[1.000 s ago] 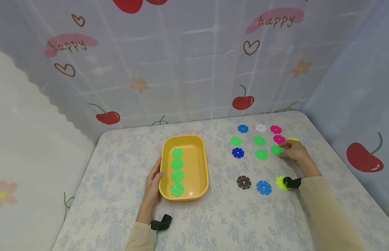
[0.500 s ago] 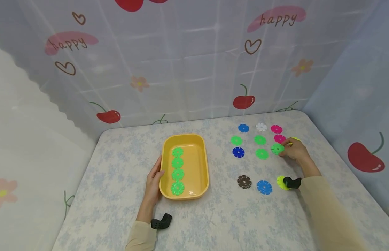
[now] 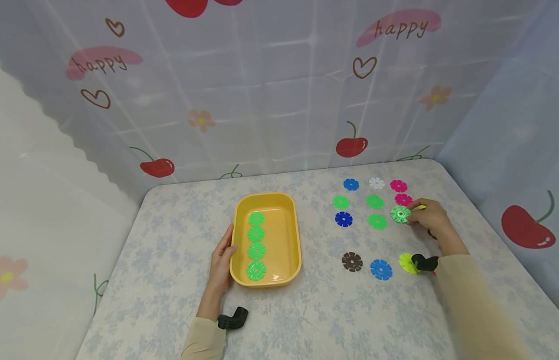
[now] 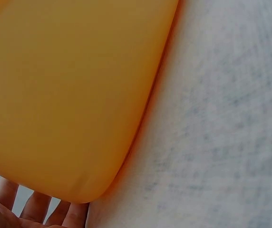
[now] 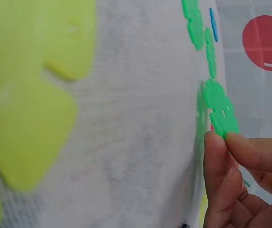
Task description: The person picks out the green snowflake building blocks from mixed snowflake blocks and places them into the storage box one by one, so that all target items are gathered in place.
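Observation:
With thumb and forefinger my right hand [image 3: 431,220] pinches the edge of a green notched plastic disc [image 3: 400,214], a snowflake-type building disc. In the right wrist view this green disc [image 5: 221,107] is tilted up, apart from the table surface. My left hand [image 3: 219,267] grips the left side of a yellow tray [image 3: 279,235], thumb over the rim and fingers along the outer wall. Several green discs [image 3: 256,251] lie in a column along the tray's left side. The left wrist view is filled mostly by the tray's outer wall [image 4: 74,104], with fingers beneath its edge.
Right of the tray lie loose discs: green [image 3: 377,222], dark blue [image 3: 344,219], light blue [image 3: 381,269], brown [image 3: 352,262], white [image 3: 376,183], pink [image 3: 398,185] and yellow [image 3: 407,263]. A patterned cloth covers the table [image 3: 171,240]. A printed curtain [image 3: 270,100] hangs behind it.
The green disc under my right fingertips has come up off the table and tilted in the pinch. My right hand has shifted slightly right. My left hand and the tray stay put.

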A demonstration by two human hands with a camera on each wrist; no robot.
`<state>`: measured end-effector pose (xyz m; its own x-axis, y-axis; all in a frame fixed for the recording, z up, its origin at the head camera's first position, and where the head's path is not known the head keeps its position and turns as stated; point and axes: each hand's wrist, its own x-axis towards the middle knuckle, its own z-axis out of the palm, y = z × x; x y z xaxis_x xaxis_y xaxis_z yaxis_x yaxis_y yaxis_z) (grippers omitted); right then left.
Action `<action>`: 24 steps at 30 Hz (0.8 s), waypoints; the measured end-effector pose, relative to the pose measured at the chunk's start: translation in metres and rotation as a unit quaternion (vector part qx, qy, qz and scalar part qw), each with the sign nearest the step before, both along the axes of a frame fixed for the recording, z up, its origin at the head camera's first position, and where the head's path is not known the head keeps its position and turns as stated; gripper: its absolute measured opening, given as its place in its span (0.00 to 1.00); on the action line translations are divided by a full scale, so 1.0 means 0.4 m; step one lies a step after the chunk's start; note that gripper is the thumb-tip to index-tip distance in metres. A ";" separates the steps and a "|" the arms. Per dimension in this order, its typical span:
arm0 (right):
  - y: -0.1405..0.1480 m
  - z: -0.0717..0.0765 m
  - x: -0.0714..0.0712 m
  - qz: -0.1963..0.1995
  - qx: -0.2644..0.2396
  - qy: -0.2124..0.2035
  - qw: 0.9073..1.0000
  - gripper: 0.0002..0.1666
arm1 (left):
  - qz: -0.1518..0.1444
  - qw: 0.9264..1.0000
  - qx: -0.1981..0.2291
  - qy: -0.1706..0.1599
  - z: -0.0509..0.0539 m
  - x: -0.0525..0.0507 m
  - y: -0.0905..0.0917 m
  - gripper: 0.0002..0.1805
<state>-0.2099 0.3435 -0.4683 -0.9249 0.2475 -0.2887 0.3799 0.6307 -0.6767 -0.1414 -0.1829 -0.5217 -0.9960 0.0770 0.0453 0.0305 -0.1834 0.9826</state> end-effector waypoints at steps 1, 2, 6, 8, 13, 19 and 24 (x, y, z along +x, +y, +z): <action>0.002 0.001 0.001 0.002 0.000 0.001 1.000 0.23 | 0.000 1.000 0.001 0.000 0.000 0.000 0.000 0.31; 0.003 0.003 0.001 0.004 0.000 0.002 1.000 0.23 | 0.000 1.000 0.001 0.001 0.000 0.001 0.000 0.31; 0.008 0.013 -0.002 0.019 -0.004 0.009 1.000 0.22 | 0.001 1.000 -0.001 -0.002 0.004 0.002 -0.002 0.31; 0.008 0.022 -0.005 0.028 -0.009 0.008 1.000 0.23 | 0.003 1.000 -0.003 -0.005 0.007 0.003 -0.002 0.31; -0.021 0.058 -0.009 0.046 -0.025 0.007 0.999 0.23 | 0.003 1.000 -0.002 -0.007 0.011 0.001 -0.003 0.31; -0.098 0.107 -0.010 0.075 -0.062 0.030 0.995 0.24 | -0.001 1.000 0.007 -0.005 0.008 0.000 -0.003 0.31; -0.172 0.132 -0.014 0.095 -0.094 0.051 0.990 0.23 | -0.002 1.000 0.011 -0.007 0.007 0.003 0.000 0.30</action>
<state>-0.2155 0.2746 -0.4155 -0.9761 0.0172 -0.2165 0.1908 0.5436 -0.8174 -0.1400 -0.1829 -0.5190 -0.9963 0.0801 0.0321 0.0151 -0.2045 0.9787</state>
